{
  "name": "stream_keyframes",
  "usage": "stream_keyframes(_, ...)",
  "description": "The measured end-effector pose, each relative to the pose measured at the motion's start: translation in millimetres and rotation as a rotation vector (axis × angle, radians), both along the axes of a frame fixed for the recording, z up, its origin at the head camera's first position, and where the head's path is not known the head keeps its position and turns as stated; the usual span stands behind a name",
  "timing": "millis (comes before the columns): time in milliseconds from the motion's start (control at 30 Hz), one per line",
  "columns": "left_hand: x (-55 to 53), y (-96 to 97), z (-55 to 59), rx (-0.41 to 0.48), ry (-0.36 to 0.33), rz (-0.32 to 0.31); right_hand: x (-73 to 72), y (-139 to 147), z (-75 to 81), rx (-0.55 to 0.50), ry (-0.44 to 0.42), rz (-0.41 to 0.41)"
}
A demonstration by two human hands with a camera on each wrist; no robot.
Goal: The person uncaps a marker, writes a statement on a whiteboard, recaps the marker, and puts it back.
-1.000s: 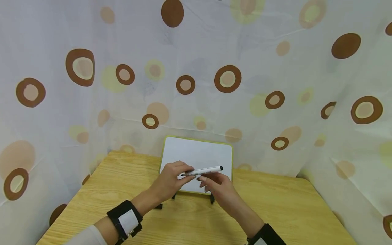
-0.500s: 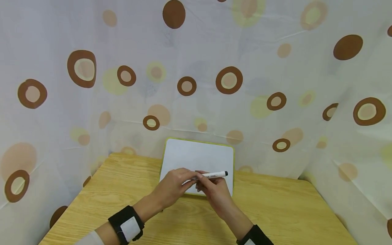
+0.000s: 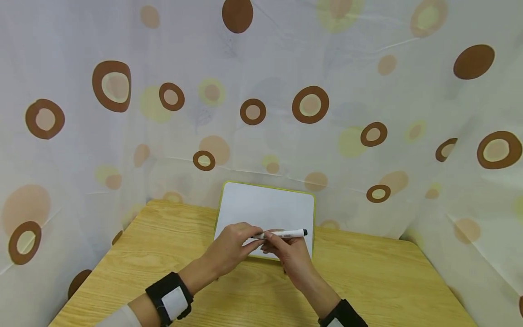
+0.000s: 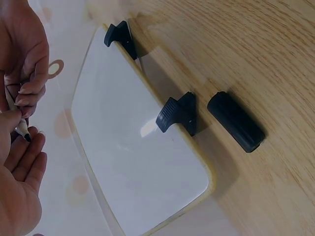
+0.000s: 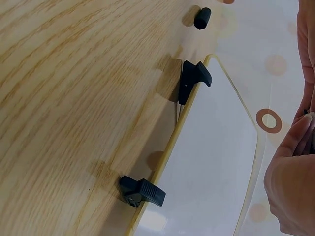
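A white marker [image 3: 292,233] with a black end is held in front of the whiteboard, between both hands. My right hand [image 3: 295,261] pinches its barrel between thumb and fingers. At its left end, the thumb and fingers of my left hand [image 3: 230,247] hold it near the dark tip. The left wrist view shows that marker tip [image 4: 23,133] uncovered, beside the left thumb. In the right wrist view the right hand [image 5: 293,189] hides most of the marker.
The yellow-edged whiteboard [image 3: 265,204] leans on a stand with black clips [image 4: 177,115] at the back of the wooden table [image 3: 367,272]. A short black cylinder [image 4: 236,122] lies in front of the board. A dotted curtain [image 3: 269,68] surrounds the table.
My right hand has come up to the marker and taken hold of its barrel. The marker has shifted slightly right and down, with the left hand still at its tip end.
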State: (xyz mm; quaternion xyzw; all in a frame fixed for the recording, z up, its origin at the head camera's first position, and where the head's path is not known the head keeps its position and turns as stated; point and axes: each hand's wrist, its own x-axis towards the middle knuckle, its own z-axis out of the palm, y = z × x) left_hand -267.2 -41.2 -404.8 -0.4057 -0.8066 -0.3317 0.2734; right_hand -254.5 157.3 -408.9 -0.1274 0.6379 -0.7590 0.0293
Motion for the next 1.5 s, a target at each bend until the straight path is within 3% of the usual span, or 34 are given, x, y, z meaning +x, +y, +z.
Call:
stream_keyframes(133, -6.1, -4.9, 2.4, -0.012, 0.088, 0.040, -1.5, 2.8, 0.6, 0.029, 0.043, -0.037)
stream_keyframes(200, -12.8, -10.8, 3.2, -0.026, 0.131, 0.112, -3.1, 5.6, 1.6, 0.040, 0.062, -0.076)
stream_keyframes(267, -21.0, -19.2, 4.0, -0.047, 0.123, 0.199, -4.5, 9.7, 3.8, 0.033, 0.065, -0.120)
stream_keyframes(433, -45.8, -42.1, 0.7, -0.125, -0.069, 0.380, -5.3, 22.6, 12.3, -0.003, 0.071, -0.187)
stream_keyframes(633, -78.9, -50.8, -13.2, -0.089, -0.277, 0.477, -6.8, 27.4, 14.0, 0.001, 0.069, -0.199)
stream_keyframes(800, -98.9, -45.1, -23.1, 0.051, -0.545, 0.444, -8.4, 27.1, 12.8, 0.018, 0.044, -0.217)
stream_keyframes(933, -111.1, -39.5, -23.1, 0.305, -0.800, 0.325, -8.6, 26.2, 14.1, 0.026, 0.034, -0.237)
stream_keyframes(1033, -115.7, -39.5, -21.6, 0.485, -0.915, 0.232, -8.8, 24.8, 14.0, 0.027, 0.032, -0.245)
stream_keyframes(1167, -118.3, -43.5, -23.7, 0.605, -0.990, 0.205, -11.7, 21.8, 10.8, 0.027, 0.018, -0.256)
stream_keyframes(1300, -122.1, -44.0, -27.9, 0.669, -1.058, 0.262, -15.1, 17.1, 8.5, 0.026, 0.018, -0.262)
stream_keyframes(1500, -128.8, -40.2, -35.3, 0.694, -1.032, 0.362, -21.3, 6.4, 8.7, 0.029, 0.023, -0.244)
